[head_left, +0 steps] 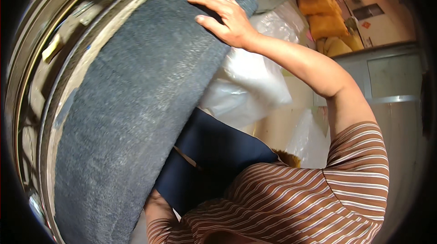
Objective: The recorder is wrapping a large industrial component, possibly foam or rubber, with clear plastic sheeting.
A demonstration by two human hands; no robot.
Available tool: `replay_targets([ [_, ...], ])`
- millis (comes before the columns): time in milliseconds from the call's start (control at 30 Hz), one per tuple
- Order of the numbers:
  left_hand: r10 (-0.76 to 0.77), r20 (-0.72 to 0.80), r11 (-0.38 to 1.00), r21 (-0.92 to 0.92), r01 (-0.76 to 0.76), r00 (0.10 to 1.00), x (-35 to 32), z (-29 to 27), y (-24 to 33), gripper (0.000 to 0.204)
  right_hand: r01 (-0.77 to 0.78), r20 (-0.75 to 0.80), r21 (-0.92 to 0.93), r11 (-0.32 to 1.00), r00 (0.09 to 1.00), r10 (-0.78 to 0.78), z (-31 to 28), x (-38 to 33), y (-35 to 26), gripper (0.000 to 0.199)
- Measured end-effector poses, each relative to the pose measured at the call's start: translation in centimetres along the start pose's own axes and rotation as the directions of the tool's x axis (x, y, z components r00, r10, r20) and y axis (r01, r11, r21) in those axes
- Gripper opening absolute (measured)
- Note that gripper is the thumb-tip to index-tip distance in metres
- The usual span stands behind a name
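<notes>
A big curved grey mass with a rough, felt-like surface (132,107) fills the left and middle of the view. A worn metal rim (54,61) runs along its left side. My right hand (223,16) lies flat on the top right edge of the grey surface, fingers spread and gripping nothing. My right arm reaches up to it from my striped brown sleeve. My left arm (158,207) goes in under the lower edge of the grey mass, which hides the hand. A dark blue cloth surface (214,153) lies just right of that edge.
Clear plastic bags (250,80) are bunched just beyond the grey mass, under my right arm. Orange and yellow stuffed sacks (325,14) are piled at the upper right. A grey metal cabinet (391,80) stands along the right side.
</notes>
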State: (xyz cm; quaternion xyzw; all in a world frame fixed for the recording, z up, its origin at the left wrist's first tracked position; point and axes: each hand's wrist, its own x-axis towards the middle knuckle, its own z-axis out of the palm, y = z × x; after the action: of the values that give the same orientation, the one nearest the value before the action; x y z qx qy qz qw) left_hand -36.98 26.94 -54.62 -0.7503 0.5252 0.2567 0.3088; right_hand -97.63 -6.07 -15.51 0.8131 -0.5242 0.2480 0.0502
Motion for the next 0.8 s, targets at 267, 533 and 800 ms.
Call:
replay_targets([
  [267,0.171,0.240,0.949,0.220,-0.225,0.956,-5.5,5.6,-6.7,0.049,0.007,-0.199,0.112,0.994,0.980,0.016,0.3,-0.9,-0.8,0.027],
  [533,0.186,0.345,0.893,0.331,-0.305,0.920,-11.6,6.9,-5.7,0.037,-0.014,-0.414,0.100,0.995,0.908,0.055,0.7,-6.6,-0.7,0.027],
  [800,0.197,-0.078,0.971,0.155,-0.183,0.977,-17.4,-0.5,6.0,0.027,-0.357,0.192,0.141,0.923,0.925,0.328,8.6,-23.8,6.8,0.026],
])
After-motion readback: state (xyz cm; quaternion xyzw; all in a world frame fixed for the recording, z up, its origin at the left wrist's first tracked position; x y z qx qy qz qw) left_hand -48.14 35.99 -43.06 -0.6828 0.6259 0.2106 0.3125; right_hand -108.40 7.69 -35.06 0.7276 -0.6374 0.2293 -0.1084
